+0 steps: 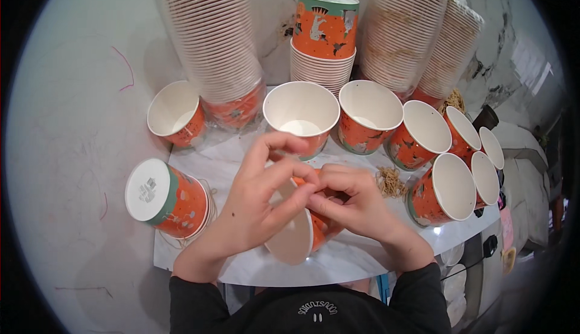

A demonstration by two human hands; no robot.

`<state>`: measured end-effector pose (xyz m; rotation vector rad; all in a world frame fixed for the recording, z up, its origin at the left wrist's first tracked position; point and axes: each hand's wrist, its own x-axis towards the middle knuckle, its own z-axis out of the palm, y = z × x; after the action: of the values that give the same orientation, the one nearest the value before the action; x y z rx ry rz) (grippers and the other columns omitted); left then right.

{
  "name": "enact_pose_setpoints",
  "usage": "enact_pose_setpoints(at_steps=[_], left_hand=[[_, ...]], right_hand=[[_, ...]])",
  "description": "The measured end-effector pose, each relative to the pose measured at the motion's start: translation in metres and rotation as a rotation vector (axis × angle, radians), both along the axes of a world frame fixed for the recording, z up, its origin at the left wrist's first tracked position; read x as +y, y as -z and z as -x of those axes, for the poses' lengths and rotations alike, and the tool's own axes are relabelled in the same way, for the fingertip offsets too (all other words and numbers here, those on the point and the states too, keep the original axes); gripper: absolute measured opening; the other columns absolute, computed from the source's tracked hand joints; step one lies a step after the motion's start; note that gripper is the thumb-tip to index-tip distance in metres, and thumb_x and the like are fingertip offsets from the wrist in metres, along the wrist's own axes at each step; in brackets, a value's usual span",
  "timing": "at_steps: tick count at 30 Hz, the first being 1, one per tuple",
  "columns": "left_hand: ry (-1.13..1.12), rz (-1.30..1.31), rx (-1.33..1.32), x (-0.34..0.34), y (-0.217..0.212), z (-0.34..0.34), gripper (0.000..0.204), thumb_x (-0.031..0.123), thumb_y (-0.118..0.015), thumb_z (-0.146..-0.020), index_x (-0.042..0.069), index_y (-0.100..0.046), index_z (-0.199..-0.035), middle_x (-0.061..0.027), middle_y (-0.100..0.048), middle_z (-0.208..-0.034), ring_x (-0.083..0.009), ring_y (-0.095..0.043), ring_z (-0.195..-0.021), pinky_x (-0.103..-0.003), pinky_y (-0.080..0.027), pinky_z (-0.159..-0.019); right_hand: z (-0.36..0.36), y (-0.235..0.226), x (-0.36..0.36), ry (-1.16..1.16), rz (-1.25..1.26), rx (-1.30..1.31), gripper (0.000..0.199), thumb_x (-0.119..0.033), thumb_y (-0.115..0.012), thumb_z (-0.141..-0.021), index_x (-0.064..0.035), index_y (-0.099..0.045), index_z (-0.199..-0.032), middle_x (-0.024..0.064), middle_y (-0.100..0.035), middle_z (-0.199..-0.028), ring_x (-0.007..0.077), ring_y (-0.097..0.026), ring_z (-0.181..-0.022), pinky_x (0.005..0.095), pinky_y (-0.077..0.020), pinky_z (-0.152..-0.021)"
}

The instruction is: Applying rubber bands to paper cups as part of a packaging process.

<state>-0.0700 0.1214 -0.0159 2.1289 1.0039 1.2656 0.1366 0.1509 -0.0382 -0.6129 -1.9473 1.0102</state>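
Several upright cups (426, 127), upper centre to right of frame, show white inner walls. Tipped cup (291, 240), frame centre — mouth facing lower left, long axis roughly left to right. Left hand (263, 198), right hand (353, 201): fingertips together over it — cannot tell what they pinch.
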Motion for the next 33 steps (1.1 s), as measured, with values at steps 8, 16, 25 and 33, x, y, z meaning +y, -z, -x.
enact_pose_setpoints(at_steps=[8, 16, 25, 33], left_hand=[[-0.519, 0.099, -0.776, 0.122, 0.079, 0.054, 0.068, 0.009, -0.071, -0.091, -0.003, -0.036, -0.148, -0.0184, -0.043, -0.151, -0.0269, -0.043, -0.140, -0.037, -0.036, -0.115], [-0.917, 0.208, -0.371, 0.212, 0.177, 0.102, 0.108, 0.023, -0.085, -0.076, -0.010, -0.021, -0.156, -0.0300, -0.029, -0.161, -0.0402, -0.030, -0.150, -0.043, -0.024, -0.125], [-0.824, 0.285, -0.207, 0.209, 0.189, 0.083, 0.106, 0.023, -0.077, -0.083, -0.011, -0.011, -0.158, -0.0353, -0.018, -0.162, -0.0458, -0.022, -0.152, -0.044, -0.022, -0.126], [-0.653, 0.338, -0.051, 0.199, 0.190, 0.066, 0.086, 0.015, -0.064, -0.093, -0.005, -0.014, -0.161, -0.0348, -0.015, -0.164, -0.0474, -0.019, -0.153, -0.045, -0.019, -0.126]], right_hand=[[-0.018, -0.015, 0.002, 0.069, 0.121, -0.023, 0.011, -0.007, -0.068, -0.099, 0.0034, -0.071, -0.099, -0.0002, -0.063, -0.085, 0.0022, -0.059, -0.069, 0.0198, -0.0461, -0.060], [-0.025, -0.025, -0.002, -0.005, 0.141, -0.124, 0.012, -0.010, -0.072, -0.094, 0.0012, -0.070, -0.096, 0.0060, -0.064, -0.082, 0.0138, -0.058, -0.072, 0.0280, -0.0458, -0.064], [-0.023, -0.027, -0.005, -0.030, 0.003, -0.135, 0.010, -0.009, -0.073, -0.094, 0.0006, -0.073, -0.093, 0.0050, -0.066, -0.078, 0.0158, -0.061, -0.072, 0.0295, -0.0457, -0.065], [-0.023, -0.029, -0.005, -0.002, 0.022, -0.175, 0.012, -0.012, -0.070, -0.095, -0.0004, -0.068, -0.096, 0.0105, -0.067, -0.084, 0.0231, -0.064, -0.073, 0.0329, -0.0493, -0.066]])
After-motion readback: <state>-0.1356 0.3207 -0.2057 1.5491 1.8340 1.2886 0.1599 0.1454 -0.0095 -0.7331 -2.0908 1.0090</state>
